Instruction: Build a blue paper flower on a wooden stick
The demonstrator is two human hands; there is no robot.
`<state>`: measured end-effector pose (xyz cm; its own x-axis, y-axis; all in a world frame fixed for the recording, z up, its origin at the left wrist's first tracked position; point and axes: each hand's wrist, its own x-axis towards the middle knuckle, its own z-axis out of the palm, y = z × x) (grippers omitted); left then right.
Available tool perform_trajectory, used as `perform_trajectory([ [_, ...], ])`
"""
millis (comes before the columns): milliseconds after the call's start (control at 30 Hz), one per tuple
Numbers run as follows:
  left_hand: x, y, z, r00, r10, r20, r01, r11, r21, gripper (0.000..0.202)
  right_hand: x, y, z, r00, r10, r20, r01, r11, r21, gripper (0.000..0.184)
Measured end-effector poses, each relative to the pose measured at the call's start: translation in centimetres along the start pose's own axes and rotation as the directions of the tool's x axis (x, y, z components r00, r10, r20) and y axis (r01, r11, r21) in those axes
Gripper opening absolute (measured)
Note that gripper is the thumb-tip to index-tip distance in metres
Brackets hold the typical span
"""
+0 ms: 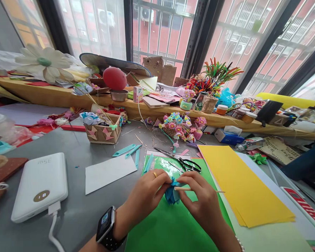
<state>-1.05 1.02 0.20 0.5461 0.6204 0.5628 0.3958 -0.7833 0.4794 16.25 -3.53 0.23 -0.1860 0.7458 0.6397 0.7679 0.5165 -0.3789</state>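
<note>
A blue folded-paper flower [172, 196] is pinched in the fingertips of my left hand [150, 189], over a green sheet [153, 231]. My right hand [203, 201] is closed on a thin wooden stick [184, 189], which runs sideways between its fingers with the blunt end at the flower. Its fingertips also touch the flower's edge. Just beyond both hands lies a pair of black-handled scissors [190, 165] on the green sheet. Folded light-blue paper strips [124, 150] and a white paper [109, 175] rest to the left.
Yellow paper sheets [241, 185] lie on the right. A white power bank [40, 185] with a cable sits at left. Behind stand a cardboard box [103, 131], a bunch of fuzzy craft flowers [177, 126], a tissue pack [228, 135] and a cluttered ledge [152, 111].
</note>
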Motion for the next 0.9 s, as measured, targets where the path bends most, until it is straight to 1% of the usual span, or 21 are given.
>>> perform_trajectory([
  [167,-0.1,0.03,-0.13,0.997,-0.06,0.053,0.066,0.992,-0.111,0.009,0.03,0.25,-0.09,0.999,0.006,0.051,-0.01,0.997,0.071,0.014],
  [300,-0.07,0.19,-0.3,0.989,-0.101,0.107,0.117,0.981,-0.155,0.009,0.02,0.61,-0.13,0.996,-0.028,0.079,0.021,0.995,0.098,0.013],
  [400,-0.01,0.28,-0.4,0.983,-0.119,0.138,0.144,0.971,-0.191,0.009,0.06,0.69,-0.24,0.994,-0.026,0.104,0.012,0.992,0.129,0.014],
  [567,0.06,0.42,-0.54,0.979,-0.147,0.138,0.177,0.953,-0.244,0.007,0.31,0.3,-0.59,0.986,0.055,0.156,-0.09,0.97,0.226,0.008],
  [700,0.16,0.47,-0.6,0.975,-0.169,0.146,0.207,0.931,-0.301,0.006,0.25,0.15,-0.62,0.969,0.129,0.21,-0.189,0.937,0.294,0.01],
  [800,0.27,0.42,-0.65,0.973,-0.178,0.147,0.218,0.916,-0.336,0.005,0.12,0.17,-0.52,0.962,0.16,0.22,-0.223,0.926,0.305,0.012],
  [900,0.35,0.36,-0.75,0.972,-0.175,0.156,0.221,0.906,-0.36,0.005,0.12,0.13,-0.51,0.962,0.171,0.212,-0.23,0.927,0.296,0.011],
])
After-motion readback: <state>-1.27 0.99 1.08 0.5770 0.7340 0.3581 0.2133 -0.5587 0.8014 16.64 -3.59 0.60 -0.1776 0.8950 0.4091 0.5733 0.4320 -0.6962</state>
